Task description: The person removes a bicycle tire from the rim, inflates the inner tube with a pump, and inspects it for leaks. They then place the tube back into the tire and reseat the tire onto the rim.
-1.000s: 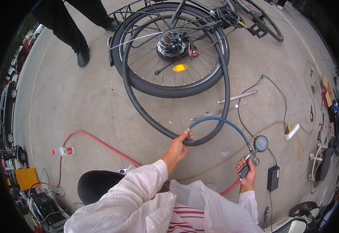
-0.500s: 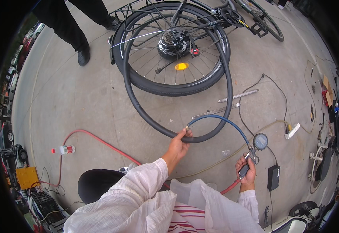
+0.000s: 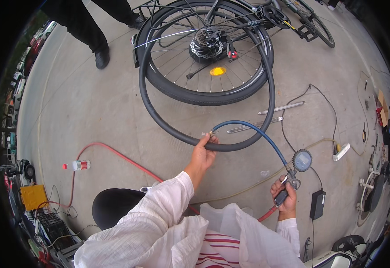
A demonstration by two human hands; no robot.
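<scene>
My left hand (image 3: pixel 204 154) is closed on a black inner tube (image 3: pixel 168 128) at its valve, where the brass end of a blue hose (image 3: pixel 242 123) meets it. The tube hangs in a wide, rounded loop that overlaps the rear wheel (image 3: pixel 204 97) of a bicycle lying on its side. Lower right, my right hand (image 3: pixel 284 196) is wrapped round the handle of a tire inflator (image 3: pixel 280 197) with a round gauge (image 3: pixel 302 160). From the inflator the blue hose arcs over to the valve, and a red air hose (image 3: pixel 267 214) runs out of its lower end.
Two metal tire levers (image 3: pixel 282 108) lie right of the tube. A black power adapter (image 3: pixel 318 204) with cables rests at right. On the left are a plastic bottle (image 3: pixel 81 165) and a yellow box (image 3: pixel 33 197). Another person's legs (image 3: pixel 85 29) stand beyond the wheel, upper left.
My left hand has risen slightly with the tube and hose end. The surroundings have shifted a little in the view. Both grips stay the same.
</scene>
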